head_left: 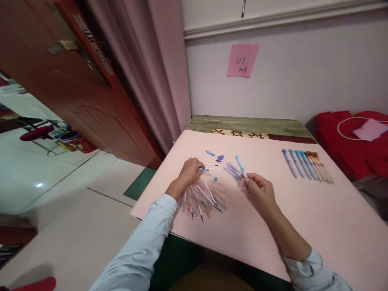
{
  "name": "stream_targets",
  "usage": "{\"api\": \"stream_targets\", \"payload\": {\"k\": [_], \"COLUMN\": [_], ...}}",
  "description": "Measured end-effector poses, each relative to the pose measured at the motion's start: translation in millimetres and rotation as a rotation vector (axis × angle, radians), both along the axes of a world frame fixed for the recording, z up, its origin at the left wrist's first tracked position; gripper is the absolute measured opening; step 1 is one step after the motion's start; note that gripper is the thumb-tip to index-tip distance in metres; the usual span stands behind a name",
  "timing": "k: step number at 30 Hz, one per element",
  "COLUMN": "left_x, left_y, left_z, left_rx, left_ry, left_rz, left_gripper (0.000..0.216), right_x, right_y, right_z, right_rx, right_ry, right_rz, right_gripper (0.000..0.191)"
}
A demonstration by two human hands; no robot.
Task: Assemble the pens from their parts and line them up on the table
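My right hand (pixel 261 189) holds a light-blue pen barrel (pixel 240 163) upright at a tilt, thumb and fingers pinched round its lower end. Just left of it, several pale violet pen barrels (pixel 233 171) lie on the table. My left hand (pixel 190 171) has its fingers pinched together at a small blue piece (pixel 203 169) and thin white refills; I cannot make out exactly what is between them. Below that hand spreads a loose pile of clear wrapped pen parts and white refills (pixel 206 195). A small teal cap (pixel 216 178) lies between the hands.
Several dark-blue caps (pixel 220 158) and a short blue tube (pixel 209 153) lie farther back. A row of blue and brown capped pens (pixel 306 165) lies at the right on the pink-covered table (pixel 303 226). A wooden door (pixel 91 93) and curtain (pixel 157 60) stand left; red cloth (pixel 342 145) is at right.
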State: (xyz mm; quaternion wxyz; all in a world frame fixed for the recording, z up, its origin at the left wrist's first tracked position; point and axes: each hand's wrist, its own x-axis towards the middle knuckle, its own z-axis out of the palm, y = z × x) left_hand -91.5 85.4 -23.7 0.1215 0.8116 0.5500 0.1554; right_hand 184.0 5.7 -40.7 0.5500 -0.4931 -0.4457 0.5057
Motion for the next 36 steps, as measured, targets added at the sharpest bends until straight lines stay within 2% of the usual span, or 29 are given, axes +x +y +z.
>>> {"api": "stream_targets", "payload": {"k": [9,15,21,27,32,36], "left_x": [2,0,-1,33,68,75], "left_y": [-5,-7,-5,-12,-25,-25], "left_z": [13.3,14.7,15.6,16.2,7.1,4.4], "left_rx": [-0.109,-0.089,-0.115,-0.108,-0.067,-0.032], "left_ry": [0.022,0.044,-0.064,-0.198,0.033,0.111], "left_rz": [-0.048,-0.059,-0.012,-0.001,0.093,0.094], "left_gripper": [0.013,0.011,0.018,0.011,0.008,0.004], "right_x": [0,0,-1,-3,-4,-4], "right_y": [2,1,1,1,3,6], "right_z": [0.3,3.2,3.1,-0.3,-2.3,2.6], "right_rx": [0.018,-0.002,-0.006,-0.001,-0.039,-0.102], "right_ry": [-0.02,-0.007,-0.008,-0.017,0.188,0.343], "right_rz": [0.015,0.001,-0.005,0.035,0.14,0.203], "right_gripper": [0.029,0.029,0.029,0.03,0.035,0.038]}}
